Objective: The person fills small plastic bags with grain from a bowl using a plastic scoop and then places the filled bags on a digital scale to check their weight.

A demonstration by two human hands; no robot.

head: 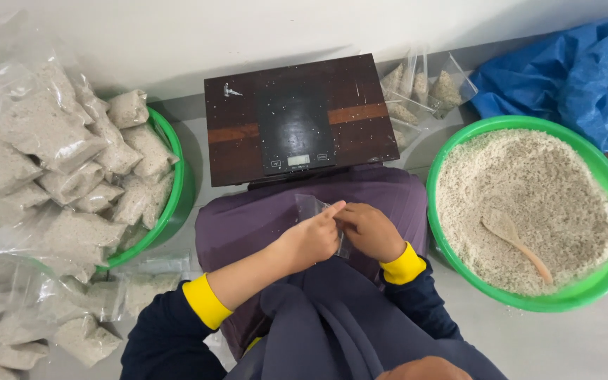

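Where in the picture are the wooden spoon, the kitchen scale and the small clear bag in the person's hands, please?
wooden spoon (515, 243): head view, on the handle near the bowl.
kitchen scale (295, 123): head view, middle of the dark weighing plate.
small clear bag (309, 206): head view, the upper corner above the fingers.

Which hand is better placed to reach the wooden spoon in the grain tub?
Probably the right hand. The wooden spoon lies in the green tub on the right side. The left hand is farther off and pinches the small clear bag.
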